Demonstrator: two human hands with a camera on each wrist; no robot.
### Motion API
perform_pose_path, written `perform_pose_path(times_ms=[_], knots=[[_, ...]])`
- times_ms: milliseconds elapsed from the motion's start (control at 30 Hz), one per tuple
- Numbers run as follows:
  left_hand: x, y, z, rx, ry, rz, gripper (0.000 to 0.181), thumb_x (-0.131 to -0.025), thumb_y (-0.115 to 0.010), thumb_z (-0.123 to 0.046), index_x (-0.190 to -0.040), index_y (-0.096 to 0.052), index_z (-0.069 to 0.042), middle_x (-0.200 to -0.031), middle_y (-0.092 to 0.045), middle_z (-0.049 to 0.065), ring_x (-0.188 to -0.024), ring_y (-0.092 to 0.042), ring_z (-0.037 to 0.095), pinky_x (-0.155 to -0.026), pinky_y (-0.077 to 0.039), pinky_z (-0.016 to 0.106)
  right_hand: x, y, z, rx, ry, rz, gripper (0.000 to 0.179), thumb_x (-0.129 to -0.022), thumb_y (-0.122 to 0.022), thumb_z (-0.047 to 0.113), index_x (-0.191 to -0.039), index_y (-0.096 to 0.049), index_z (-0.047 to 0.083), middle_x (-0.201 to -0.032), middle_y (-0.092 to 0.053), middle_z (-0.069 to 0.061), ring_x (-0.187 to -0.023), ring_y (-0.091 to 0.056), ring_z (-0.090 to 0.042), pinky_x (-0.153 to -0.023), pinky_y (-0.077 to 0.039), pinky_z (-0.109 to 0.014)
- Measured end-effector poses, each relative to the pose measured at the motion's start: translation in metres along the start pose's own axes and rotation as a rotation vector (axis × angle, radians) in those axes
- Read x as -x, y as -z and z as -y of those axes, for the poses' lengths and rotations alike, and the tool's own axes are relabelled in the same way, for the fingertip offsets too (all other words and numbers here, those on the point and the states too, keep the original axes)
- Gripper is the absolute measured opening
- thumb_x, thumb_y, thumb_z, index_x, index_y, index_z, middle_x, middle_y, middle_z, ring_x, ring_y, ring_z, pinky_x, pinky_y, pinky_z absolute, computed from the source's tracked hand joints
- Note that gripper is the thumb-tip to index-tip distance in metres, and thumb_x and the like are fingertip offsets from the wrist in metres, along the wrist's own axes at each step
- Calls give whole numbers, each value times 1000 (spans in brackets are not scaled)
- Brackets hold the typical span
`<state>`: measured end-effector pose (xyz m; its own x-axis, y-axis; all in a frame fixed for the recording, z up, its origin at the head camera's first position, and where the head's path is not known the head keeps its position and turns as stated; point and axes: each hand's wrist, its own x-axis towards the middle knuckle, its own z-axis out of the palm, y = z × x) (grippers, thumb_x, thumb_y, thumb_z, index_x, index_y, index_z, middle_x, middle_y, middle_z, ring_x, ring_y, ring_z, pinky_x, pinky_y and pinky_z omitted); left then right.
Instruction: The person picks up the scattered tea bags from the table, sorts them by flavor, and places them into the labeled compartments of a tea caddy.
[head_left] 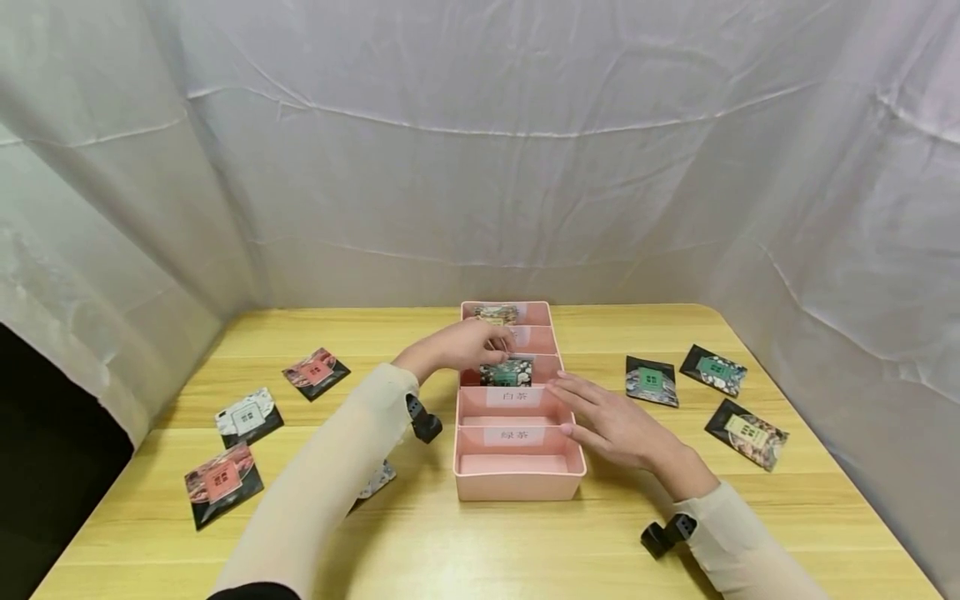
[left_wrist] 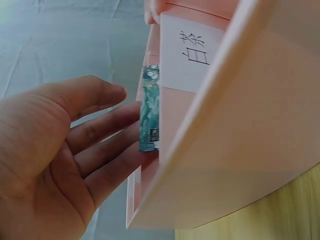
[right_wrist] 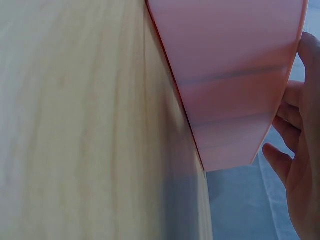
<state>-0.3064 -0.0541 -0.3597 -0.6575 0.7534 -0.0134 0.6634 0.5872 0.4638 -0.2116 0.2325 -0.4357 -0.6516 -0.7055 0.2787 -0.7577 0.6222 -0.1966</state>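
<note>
A long pink divided box stands on the table, with handwritten paper labels on its inner walls. My left hand reaches over its middle. Its fingers are loosely spread at a tea packet with a green label, the thumb apart from it. In the left wrist view, this green packet stands behind the wall with the white label, fingertips at its edge. My right hand rests its extended fingers on the box's right rim; the right wrist view shows these fingers along the rim.
A packet lies in the rearmost compartment. Left of the box are red-labelled packets, a white-labelled one and another partly under my left sleeve. On the right lie green-labelled packets and a yellow-labelled one.
</note>
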Motion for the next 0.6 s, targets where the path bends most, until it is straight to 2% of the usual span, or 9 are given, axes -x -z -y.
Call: perform_pose_path(times_ms=[167,333,500,600], knots=[[9,4,1,20,31,-47,26,-99,-58,-17,-123,-65,-10,-113,-67,0,-92,-63,10,-84,-51,28,-1,2,0,14,11,-1,60,-100,-52,40,-153,-35,17,-154,-36,-11,-140,-34,-30,-106,-37,-55],[21,8,1,25,37,-89,22,-99,-60,-18,-118,-67,-12,-111,-67,-1,-96,-62,11,-88,-51,30,-2,4,1,26,26,-9,60,-100,-52,40,-153,-36,15,-153,-36,-14,-139,-36,-32,-104,-39,-56],[38,9,0,35,18,-123,20,-98,-61,-16,-115,-68,-8,-105,-69,0,-92,-64,13,-85,-52,32,-2,5,1,24,19,-6,60,-100,-52,40,-153,-35,17,-154,-36,-12,-140,-34,-30,-106,-37,-54],[48,10,0,58,13,-139,20,-97,-61,-14,-115,-68,-5,-104,-70,1,-95,-64,14,-87,-53,35,-1,6,1,20,17,-5,60,-100,-52,39,-153,-35,17,-154,-36,-11,-141,-33,-29,-108,-36,-53]])
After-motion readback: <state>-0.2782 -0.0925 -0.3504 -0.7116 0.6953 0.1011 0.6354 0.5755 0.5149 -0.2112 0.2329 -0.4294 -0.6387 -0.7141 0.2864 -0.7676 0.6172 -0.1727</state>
